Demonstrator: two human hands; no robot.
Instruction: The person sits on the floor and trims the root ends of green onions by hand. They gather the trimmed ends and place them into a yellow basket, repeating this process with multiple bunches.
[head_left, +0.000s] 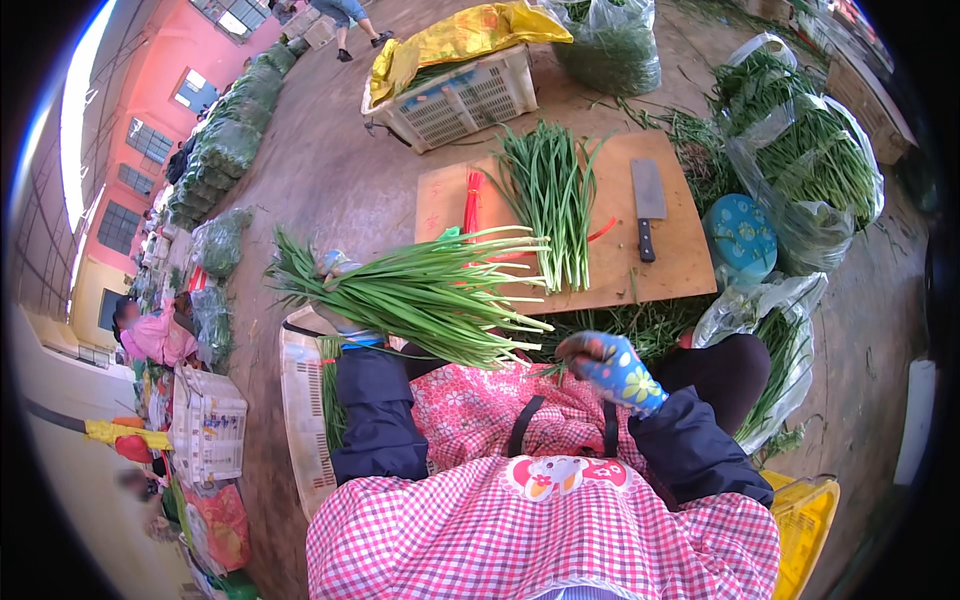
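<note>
A bundle of long green garlic chives (420, 292) lies across my left hand (337, 281), which grips it near the leafy end; the pale stems point right. My right hand (611, 371), in a blue flowered glove, is beside the stem ends over my lap, its fingers curled; whether it holds anything is unclear. In front is a wooden board (682, 262). On it lie a second pile of chives (555, 202), a cleaver with a black handle (650, 199) to its right, and a bunch of red ties (472, 199) to its left, partly behind the held bundle.
A white crate (465, 97) under yellow sacking stands beyond the board. Another crate (304, 412) is at my left, a yellow one (810, 525) at lower right. Bags of greens (817, 157) and a blue stool (741, 232) stand right. Several people are farther off.
</note>
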